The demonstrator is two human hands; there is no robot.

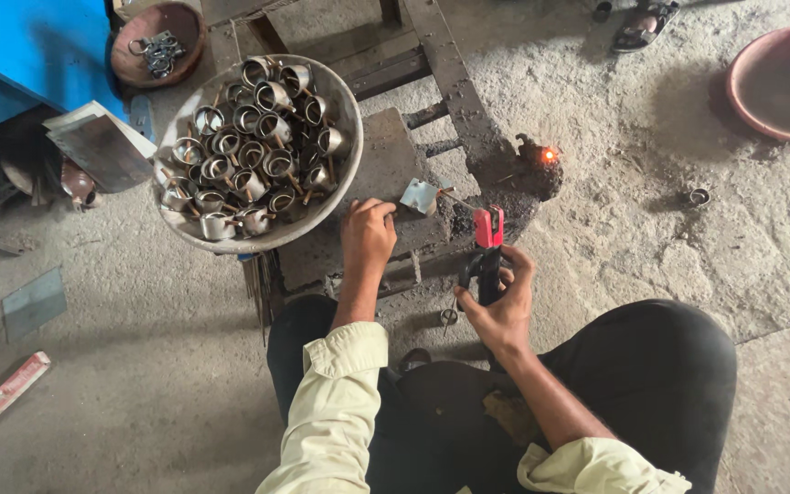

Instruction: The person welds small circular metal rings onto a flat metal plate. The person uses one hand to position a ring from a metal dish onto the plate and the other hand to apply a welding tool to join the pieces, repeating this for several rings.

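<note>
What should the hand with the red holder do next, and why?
Probably bring the rod tip down the last bit onto the small metal piece. The right hand holds the red and black electrode holder with its rod aimed there, and the left hand steadies the piece on the dark plate.

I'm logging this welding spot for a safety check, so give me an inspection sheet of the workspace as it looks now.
Surface: dusty concrete floor with a dark metal work frame laid on it.
Job's things: small bent metal piece on the frame; red and black electrode holder; glowing ember on the frame.
Clutter: big bowl heaped with small metal cups; metal sheets; packet of rods; reddish basin.
Grippers: left hand steadies the metal piece; right hand grips the electrode holder.
Cables: nothing seen.
Surroundings: blue cabinet; a sandal at the top edge.
</note>
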